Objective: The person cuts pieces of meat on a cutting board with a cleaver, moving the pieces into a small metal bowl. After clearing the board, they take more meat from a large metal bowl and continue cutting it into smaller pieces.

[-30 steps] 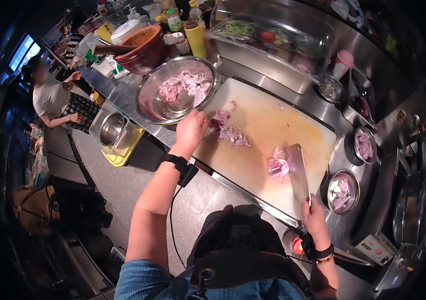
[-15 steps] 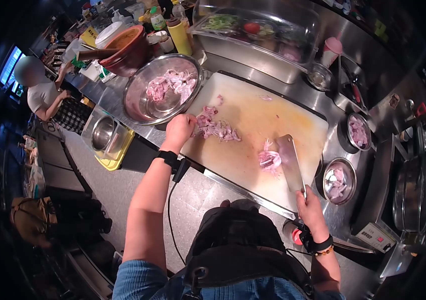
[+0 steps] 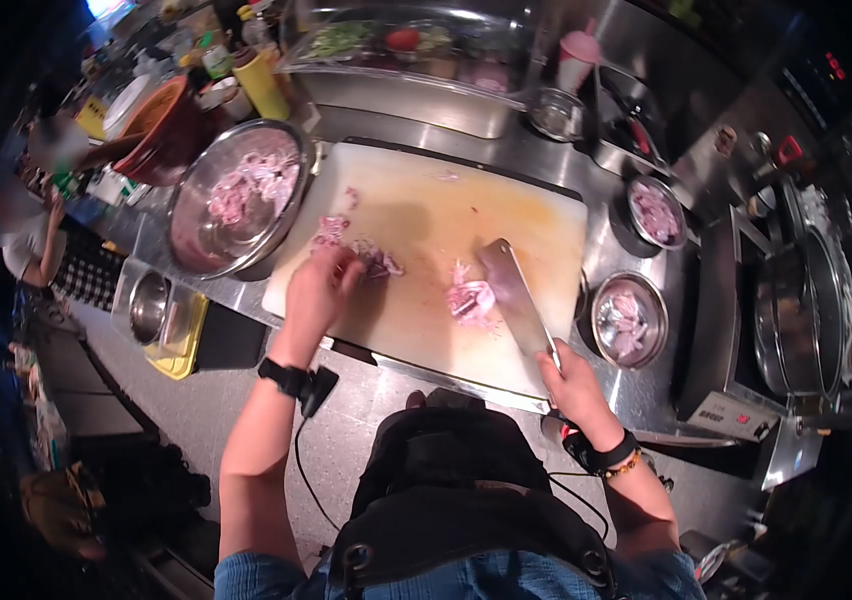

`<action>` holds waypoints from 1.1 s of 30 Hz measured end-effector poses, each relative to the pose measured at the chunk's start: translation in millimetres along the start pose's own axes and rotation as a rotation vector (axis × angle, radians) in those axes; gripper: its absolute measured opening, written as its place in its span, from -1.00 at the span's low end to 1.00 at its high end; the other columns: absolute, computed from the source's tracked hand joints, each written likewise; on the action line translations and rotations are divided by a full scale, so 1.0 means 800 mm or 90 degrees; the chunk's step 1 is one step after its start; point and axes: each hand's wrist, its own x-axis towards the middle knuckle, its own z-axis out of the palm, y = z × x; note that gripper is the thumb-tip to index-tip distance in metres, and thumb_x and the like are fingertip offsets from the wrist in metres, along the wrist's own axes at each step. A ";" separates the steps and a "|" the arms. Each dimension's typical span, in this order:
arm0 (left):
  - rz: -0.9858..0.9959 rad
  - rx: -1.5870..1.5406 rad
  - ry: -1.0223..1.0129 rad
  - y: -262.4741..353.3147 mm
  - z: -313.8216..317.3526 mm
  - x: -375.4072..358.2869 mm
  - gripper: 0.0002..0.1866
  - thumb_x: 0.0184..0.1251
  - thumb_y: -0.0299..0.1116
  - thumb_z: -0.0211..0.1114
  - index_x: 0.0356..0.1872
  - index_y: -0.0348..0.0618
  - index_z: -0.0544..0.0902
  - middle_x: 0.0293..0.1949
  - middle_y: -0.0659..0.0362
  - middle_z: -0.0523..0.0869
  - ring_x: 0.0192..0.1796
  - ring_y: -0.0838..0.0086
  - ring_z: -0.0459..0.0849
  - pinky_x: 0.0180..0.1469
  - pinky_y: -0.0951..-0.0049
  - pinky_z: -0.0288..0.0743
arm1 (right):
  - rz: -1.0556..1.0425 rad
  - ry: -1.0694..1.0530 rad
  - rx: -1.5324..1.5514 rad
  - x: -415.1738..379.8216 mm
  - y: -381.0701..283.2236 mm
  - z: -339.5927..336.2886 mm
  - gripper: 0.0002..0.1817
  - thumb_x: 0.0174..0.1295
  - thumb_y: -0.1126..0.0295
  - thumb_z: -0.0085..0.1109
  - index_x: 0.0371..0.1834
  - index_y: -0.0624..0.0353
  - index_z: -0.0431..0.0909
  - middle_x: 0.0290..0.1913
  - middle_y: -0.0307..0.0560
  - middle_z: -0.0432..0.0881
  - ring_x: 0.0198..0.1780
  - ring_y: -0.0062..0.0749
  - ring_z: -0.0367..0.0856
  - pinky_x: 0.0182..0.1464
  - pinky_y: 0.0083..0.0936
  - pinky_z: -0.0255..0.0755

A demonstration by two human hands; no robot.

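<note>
My right hand (image 3: 572,380) grips the handle of a cleaver (image 3: 518,290), whose broad blade lies over the right part of the white cutting board (image 3: 436,355). Just left of the blade sits a small heap of pinkish raw strips (image 3: 471,300). My left hand (image 3: 318,300) is at the pile of cut pinkish pieces (image 3: 379,263) on the board's left side. Its fingers are curled downward, and whatever lies between them is hidden. Beside the board's left edge, a large metal bowl (image 3: 186,215) holds more of these pieces.
Two small metal bowls (image 3: 601,335) with raw pieces stand right of the board. A clear-lidded container (image 3: 416,90) with vegetables is behind it. A reddish pot (image 3: 161,150) and a yellow bottle (image 3: 261,85) stand back left. Another person (image 3: 36,235) is at far left.
The view has shifted, so the board appears further left. My left hand has moved from the board's edge by the bowl onto the cut pieces. The cleaver stays beside the heap.
</note>
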 end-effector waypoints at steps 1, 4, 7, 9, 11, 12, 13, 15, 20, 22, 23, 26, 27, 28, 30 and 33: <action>0.019 -0.054 -0.034 0.019 0.011 -0.008 -0.83 0.21 -0.32 0.39 -0.26 -0.17 0.69 -0.34 0.01 0.72 -0.28 0.11 0.70 -0.24 0.21 0.57 | 0.016 -0.004 0.033 -0.001 0.009 -0.001 -0.67 0.46 0.20 0.04 -0.07 0.32 0.48 -0.63 -0.13 0.47 -0.67 -0.50 0.45 -0.59 -0.47 0.32; 0.123 -0.036 -0.146 0.062 0.053 -0.033 -0.74 0.13 -0.32 0.45 -0.16 -0.12 0.70 -0.18 0.07 0.73 -0.13 0.14 0.70 -0.08 0.25 0.58 | 0.044 -0.022 0.139 0.000 0.004 -0.001 -0.68 0.49 0.19 0.01 -0.19 0.30 0.44 -0.66 -0.32 0.39 -0.68 -0.65 0.35 -0.62 -0.57 0.25; 0.190 -0.066 -0.079 0.089 0.091 -0.039 -0.65 0.14 -0.32 0.43 -0.04 -0.14 0.66 -0.15 0.05 0.71 -0.07 0.12 0.67 -0.02 0.26 0.55 | 0.007 0.037 0.147 0.005 -0.012 -0.008 -0.69 0.49 0.19 0.01 -0.17 0.29 0.42 -0.66 -0.33 0.38 -0.68 -0.65 0.35 -0.62 -0.57 0.25; 0.125 -0.091 -0.106 0.089 0.105 -0.027 -0.65 0.15 -0.34 0.41 -0.02 -0.16 0.65 -0.15 0.03 0.70 -0.09 0.11 0.67 -0.04 0.25 0.56 | 0.063 0.014 0.121 0.013 -0.020 -0.018 -0.63 0.46 0.15 -0.01 -0.01 0.29 0.46 -0.51 0.09 0.51 -0.49 -0.16 0.51 -0.39 -0.33 0.37; 0.083 -0.109 -0.143 0.092 0.108 -0.023 -0.66 0.16 -0.36 0.39 -0.02 -0.18 0.65 -0.16 0.02 0.70 -0.13 0.10 0.67 -0.06 0.23 0.56 | 0.083 -0.002 0.096 0.019 -0.027 -0.022 -0.59 0.45 0.13 -0.02 0.06 0.29 0.48 -0.43 0.30 0.58 -0.38 0.11 0.60 -0.26 -0.19 0.44; 0.076 -0.114 -0.164 0.095 0.106 -0.022 -0.67 0.17 -0.38 0.38 -0.03 -0.18 0.64 -0.16 0.01 0.69 -0.14 0.09 0.67 -0.08 0.23 0.55 | 0.073 -0.004 0.085 0.023 -0.032 -0.022 -0.60 0.45 0.13 -0.02 0.05 0.29 0.48 -0.43 0.31 0.58 -0.36 0.13 0.61 -0.25 -0.18 0.45; 0.070 -0.120 -0.184 0.098 0.105 -0.020 -0.68 0.17 -0.39 0.37 -0.03 -0.19 0.64 -0.17 0.01 0.69 -0.16 0.09 0.67 -0.10 0.22 0.55 | 0.062 -0.005 0.073 0.028 -0.037 -0.022 -0.60 0.45 0.14 -0.01 0.03 0.30 0.48 -0.42 0.32 0.59 -0.34 0.16 0.61 -0.24 -0.17 0.45; 0.066 -0.118 -0.146 0.093 0.119 -0.025 -0.73 0.17 -0.44 0.36 -0.09 -0.21 0.65 -0.20 0.00 0.68 -0.20 0.09 0.67 -0.14 0.22 0.55 | 0.022 -0.007 0.037 0.035 -0.043 -0.015 -0.61 0.44 0.16 -0.01 0.04 0.31 0.47 -0.36 0.39 0.60 -0.22 0.27 0.62 -0.17 -0.09 0.47; 0.025 -0.188 -0.041 0.093 0.142 -0.047 -0.86 0.16 -0.53 0.32 -0.24 -0.20 0.67 -0.29 0.00 0.65 -0.30 0.13 0.67 -0.24 0.24 0.54 | -0.021 -0.028 -0.067 0.047 -0.044 -0.008 -0.60 0.42 0.15 0.01 0.02 0.34 0.47 -0.31 0.43 0.61 -0.16 0.32 0.60 -0.14 -0.04 0.45; 0.019 -0.178 -0.041 0.093 0.141 -0.051 -0.87 0.17 -0.52 0.32 -0.24 -0.20 0.66 -0.29 0.01 0.65 -0.31 0.15 0.67 -0.25 0.25 0.54 | -0.024 -0.028 -0.072 0.046 -0.039 -0.010 -0.59 0.42 0.15 0.01 0.01 0.34 0.47 -0.31 0.43 0.60 -0.16 0.34 0.59 -0.13 -0.06 0.45; 0.015 -0.172 -0.044 0.093 0.140 -0.053 -0.87 0.17 -0.52 0.33 -0.24 -0.19 0.66 -0.29 0.01 0.65 -0.31 0.16 0.67 -0.25 0.26 0.54 | -0.015 -0.028 -0.075 0.043 -0.037 -0.011 -0.59 0.43 0.15 0.01 0.01 0.34 0.47 -0.30 0.44 0.60 -0.15 0.34 0.58 -0.13 -0.06 0.45; -0.014 -0.140 -0.058 0.090 0.132 -0.050 -0.88 0.17 -0.50 0.34 -0.26 -0.20 0.64 -0.33 0.03 0.65 -0.32 0.20 0.68 -0.25 0.29 0.55 | -0.013 -0.010 -0.086 0.038 -0.028 -0.008 -0.60 0.43 0.14 0.00 -0.02 0.33 0.46 -0.32 0.42 0.61 -0.17 0.33 0.59 -0.14 -0.03 0.45; -0.018 -0.150 -0.053 0.087 0.132 -0.048 -0.87 0.17 -0.50 0.35 -0.26 -0.19 0.63 -0.35 0.03 0.64 -0.34 0.21 0.67 -0.26 0.29 0.55 | -0.018 0.002 -0.090 0.042 -0.025 -0.005 -0.60 0.43 0.13 0.00 -0.04 0.33 0.46 -0.33 0.41 0.62 -0.18 0.32 0.60 -0.15 -0.01 0.46; -0.018 -0.162 -0.048 0.086 0.136 -0.046 -0.87 0.16 -0.50 0.35 -0.26 -0.19 0.63 -0.37 0.04 0.64 -0.35 0.22 0.67 -0.28 0.30 0.54 | -0.010 -0.004 -0.068 0.045 -0.023 -0.005 -0.61 0.43 0.13 0.00 -0.04 0.32 0.46 -0.34 0.40 0.61 -0.19 0.32 0.60 -0.16 -0.02 0.46; -0.013 -0.189 -0.032 0.086 0.145 -0.047 -0.85 0.14 -0.51 0.36 -0.26 -0.20 0.61 -0.37 0.01 0.64 -0.36 0.18 0.67 -0.29 0.26 0.54 | 0.016 -0.021 -0.025 0.047 -0.020 -0.003 -0.61 0.44 0.13 -0.01 -0.05 0.31 0.46 -0.34 0.39 0.61 -0.21 0.32 0.61 -0.18 -0.03 0.46; 0.007 -0.214 0.004 0.089 0.152 -0.051 -0.84 0.12 -0.52 0.36 -0.28 -0.22 0.59 -0.35 -0.04 0.64 -0.34 0.06 0.67 -0.29 0.18 0.55 | -0.078 0.041 0.019 0.048 -0.039 -0.016 -0.64 0.48 0.17 0.00 -0.04 0.33 0.45 -0.63 -0.14 0.47 -0.62 -0.53 0.50 -0.54 -0.46 0.36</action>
